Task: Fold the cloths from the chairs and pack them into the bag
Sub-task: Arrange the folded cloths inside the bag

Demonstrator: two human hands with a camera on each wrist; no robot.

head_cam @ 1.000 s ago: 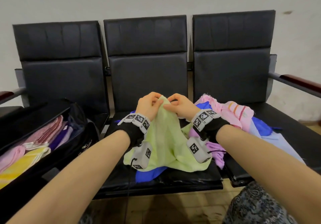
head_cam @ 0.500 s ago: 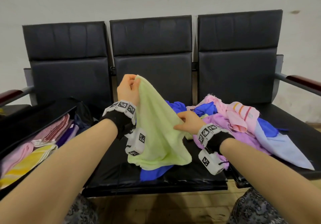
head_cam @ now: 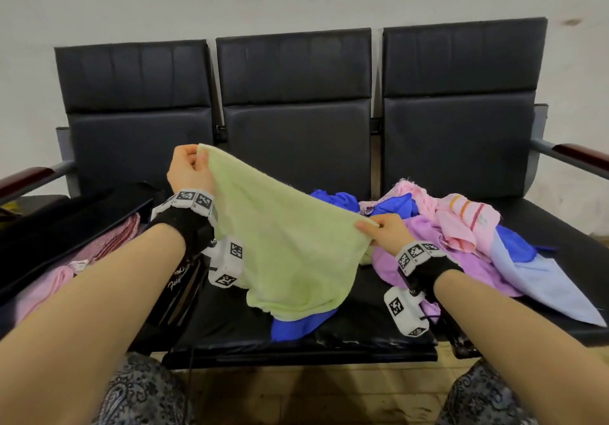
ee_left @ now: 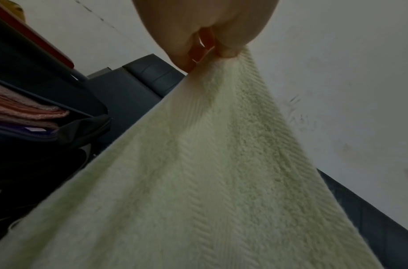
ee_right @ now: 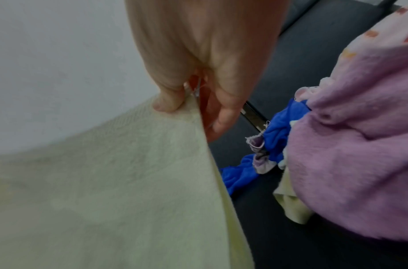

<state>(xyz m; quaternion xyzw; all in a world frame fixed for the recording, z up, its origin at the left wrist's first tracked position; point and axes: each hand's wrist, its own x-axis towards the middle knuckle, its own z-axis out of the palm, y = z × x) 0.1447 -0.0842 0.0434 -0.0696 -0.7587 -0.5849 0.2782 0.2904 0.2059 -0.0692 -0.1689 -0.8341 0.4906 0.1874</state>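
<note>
A light green cloth [head_cam: 283, 243] hangs stretched between my hands over the middle seat. My left hand [head_cam: 189, 171] pinches its upper left corner, raised high; the left wrist view shows thumb and fingers [ee_left: 223, 49] closed on that corner of the green cloth [ee_left: 198, 172]. My right hand [head_cam: 382, 230] pinches the opposite corner lower at the right, and the right wrist view shows its thumb [ee_right: 168, 102] pressing the cloth's [ee_right: 106, 182] edge. The open black bag [head_cam: 82, 227] sits on the left seat with folded cloths [head_cam: 108, 240] inside.
A heap of loose cloths lies on the right seat: pink striped [head_cam: 461, 220], purple [head_cam: 428, 246], blue [head_cam: 339, 200] and pale blue [head_cam: 540, 279]. A blue cloth [head_cam: 296, 325] lies under the green one. Black seat backs [head_cam: 296, 95] and armrests [head_cam: 580, 157] bound the bench.
My hands have drawn apart: the left rose up and to the left with one corner, the right slid along the edge to the right. The green cloth has spread out from a bunch.
</note>
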